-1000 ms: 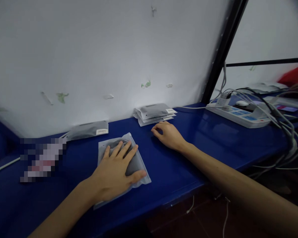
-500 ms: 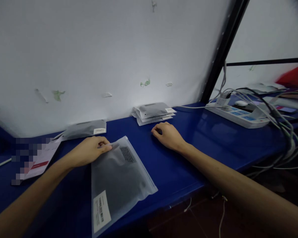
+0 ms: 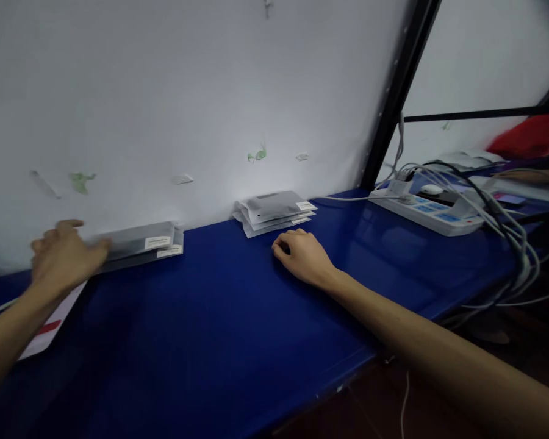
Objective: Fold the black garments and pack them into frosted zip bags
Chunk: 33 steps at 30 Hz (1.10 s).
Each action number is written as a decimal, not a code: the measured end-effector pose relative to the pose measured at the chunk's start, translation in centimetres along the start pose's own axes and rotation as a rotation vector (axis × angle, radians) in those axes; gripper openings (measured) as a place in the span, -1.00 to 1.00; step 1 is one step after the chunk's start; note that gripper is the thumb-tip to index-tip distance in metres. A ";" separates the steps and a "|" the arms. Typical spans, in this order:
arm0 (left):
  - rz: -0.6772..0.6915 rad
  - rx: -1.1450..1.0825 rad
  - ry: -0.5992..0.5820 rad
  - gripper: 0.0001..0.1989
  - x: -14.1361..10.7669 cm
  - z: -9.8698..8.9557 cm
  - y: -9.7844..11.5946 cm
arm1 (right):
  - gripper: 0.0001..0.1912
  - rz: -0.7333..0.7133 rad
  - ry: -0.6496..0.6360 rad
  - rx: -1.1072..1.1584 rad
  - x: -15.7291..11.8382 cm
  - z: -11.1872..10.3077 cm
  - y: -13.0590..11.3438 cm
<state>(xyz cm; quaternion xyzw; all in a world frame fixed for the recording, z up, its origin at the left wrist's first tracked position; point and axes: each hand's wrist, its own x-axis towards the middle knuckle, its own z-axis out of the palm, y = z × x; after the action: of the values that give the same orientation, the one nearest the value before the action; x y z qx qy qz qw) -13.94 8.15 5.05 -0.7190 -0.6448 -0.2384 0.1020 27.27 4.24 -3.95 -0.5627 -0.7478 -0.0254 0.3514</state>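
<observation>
While L hand (image 3: pixel 66 257) is splayed, R hand (image 3: pixel 304 257) curled — pouches (image 3: pixel 130 235) run along wall (image 3: pixel 201 91), lbls (image 3: pixel 158 242) R.

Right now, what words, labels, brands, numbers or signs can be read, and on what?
None can be read.
Left bags: two white labels, print too small.
Right bags: white labels too, print too small.
White item at left: red bar, no legible wording.
Power strip: blue panels, nothing legible.

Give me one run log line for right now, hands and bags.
left hand: open, at left bags | right hand: loosely curled, on blue table | right bag stack: by wall
</observation>
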 end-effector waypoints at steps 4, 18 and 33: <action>-0.004 0.247 -0.150 -0.34 0.2 2.5 1.1 | -0.79 -0.038 -0.004 -0.001 0.0 0.0 0.2; 0.339 0.128 -0.154 -0.51 -5.3 5.7 9.7 | -0.66 0.197 -0.178 -0.366 0.1 -0.8 -0.2; 0.329 -0.098 -0.308 -0.56 -7.0 7.2 10.4 | -0.61 0.231 -0.208 -0.350 -0.4 -0.7 0.5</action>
<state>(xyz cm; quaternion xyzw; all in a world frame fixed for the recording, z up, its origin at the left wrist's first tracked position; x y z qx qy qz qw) -2.61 3.73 -2.82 -0.8464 -0.5146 -0.1369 0.0048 28.04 3.82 -3.83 -0.6966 -0.6948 -0.0562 0.1698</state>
